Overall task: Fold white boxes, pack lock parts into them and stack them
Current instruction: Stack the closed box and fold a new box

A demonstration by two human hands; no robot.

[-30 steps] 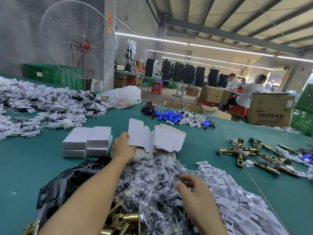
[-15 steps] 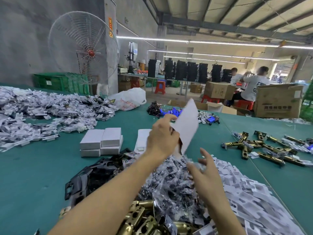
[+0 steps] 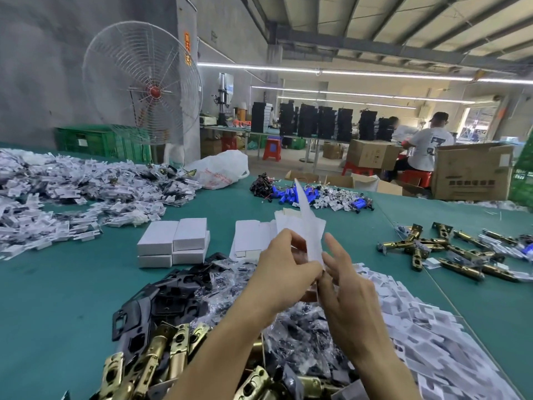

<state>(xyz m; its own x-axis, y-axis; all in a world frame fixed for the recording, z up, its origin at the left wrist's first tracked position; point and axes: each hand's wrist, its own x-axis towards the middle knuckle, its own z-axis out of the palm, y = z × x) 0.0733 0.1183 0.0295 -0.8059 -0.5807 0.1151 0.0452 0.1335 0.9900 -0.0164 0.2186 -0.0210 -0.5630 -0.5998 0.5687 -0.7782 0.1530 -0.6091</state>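
My left hand (image 3: 284, 262) grips the lower part of a flat white box blank (image 3: 310, 226), held upright and edge-on above the green table (image 3: 57, 298). My right hand (image 3: 341, 274) is at the blank's right side, fingers fairly straight and touching its lower edge. Behind the hands lies a stack of flat white blanks (image 3: 249, 236). To their left are several folded white boxes (image 3: 174, 241) stacked two high. Below my arms lie brass latches (image 3: 161, 356), black plates (image 3: 173, 293) and small bagged parts (image 3: 300, 336).
White card inserts (image 3: 427, 327) spread out at the right. More brass latches (image 3: 450, 249) lie on the right side. Blue cells and wired parts (image 3: 302, 194) sit farther back. A big heap of packaged parts (image 3: 72, 194) fills the left. Two people sit among cardboard boxes (image 3: 473, 171).
My left hand picked a blank off the stack, lifted it and drew it toward me. My right hand rose from the bagged parts and came up against the blank.
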